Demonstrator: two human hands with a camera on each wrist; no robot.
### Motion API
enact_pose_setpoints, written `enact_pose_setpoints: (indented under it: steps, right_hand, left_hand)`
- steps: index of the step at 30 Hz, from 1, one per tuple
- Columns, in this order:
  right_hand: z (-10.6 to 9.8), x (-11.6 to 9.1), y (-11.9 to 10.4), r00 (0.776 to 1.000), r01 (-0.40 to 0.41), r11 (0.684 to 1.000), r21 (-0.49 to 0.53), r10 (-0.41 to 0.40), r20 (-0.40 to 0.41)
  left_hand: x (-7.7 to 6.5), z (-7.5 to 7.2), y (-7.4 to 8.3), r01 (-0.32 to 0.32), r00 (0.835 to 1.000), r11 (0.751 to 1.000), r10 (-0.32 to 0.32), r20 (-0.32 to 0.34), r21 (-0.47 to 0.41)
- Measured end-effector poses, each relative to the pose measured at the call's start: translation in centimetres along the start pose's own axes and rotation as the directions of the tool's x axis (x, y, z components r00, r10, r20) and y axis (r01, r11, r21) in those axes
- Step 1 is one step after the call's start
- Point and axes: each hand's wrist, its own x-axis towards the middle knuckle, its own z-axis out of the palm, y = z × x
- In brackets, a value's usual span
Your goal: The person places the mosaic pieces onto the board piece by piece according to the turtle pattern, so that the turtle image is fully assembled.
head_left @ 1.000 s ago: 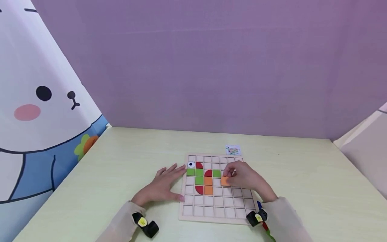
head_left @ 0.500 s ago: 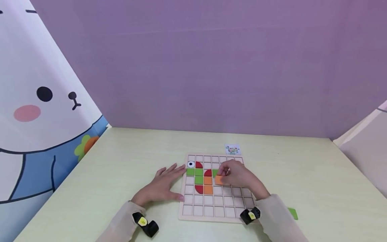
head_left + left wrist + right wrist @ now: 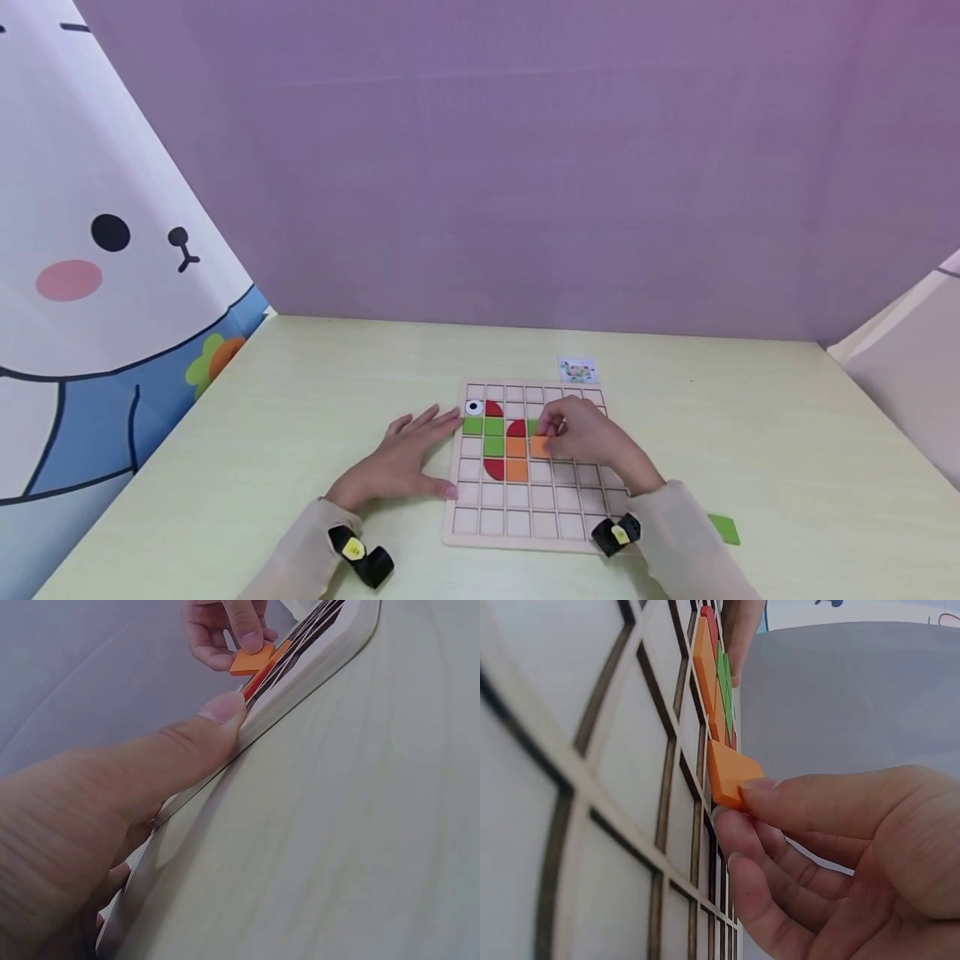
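My right hand (image 3: 588,437) pinches an orange square tile (image 3: 731,771) between thumb and finger. The tile is tilted, close over a cell of the wooden grid board (image 3: 525,546), right of another orange tile (image 3: 516,447). Fingers of my left hand (image 3: 401,465) are spread at the board's left edge, and its thumb touches the rim (image 3: 319,682). Tiles lying in the grid include a round eye tile (image 3: 473,407), several green squares (image 3: 493,427) and red quarter-round tiles (image 3: 494,470). My right fingers partly cover one green tile (image 3: 532,427).
Behind the board lies a small printed card (image 3: 577,370). A loose green tile (image 3: 725,529) rests on the table beside my right sleeve (image 3: 686,533). A purple backdrop (image 3: 555,167) rises at the table's far edge.
My right hand has moved left with the orange tile, from over a further column to the cell beside the placed orange tiles. The left hand has stayed put.
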Motion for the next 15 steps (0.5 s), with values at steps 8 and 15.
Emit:
enact_pose_setpoints:
  steps: [8,15]
  right_hand:
    - [0.45,-0.2,-0.07,0.998,-0.052,0.998,-0.019,0.051,-0.036]
    - [0.47,-0.14,-0.19,0.996,-0.065,0.997,-0.034,0.063,-0.06]
  left_hand:
    - [0.27,0.4,-0.01,0.007,1.0,1.0,-0.007,0.019,-0.007]
    - [0.54,0.42,-0.24,-0.002,1.0,1.0,0.001,0.013,0.01]
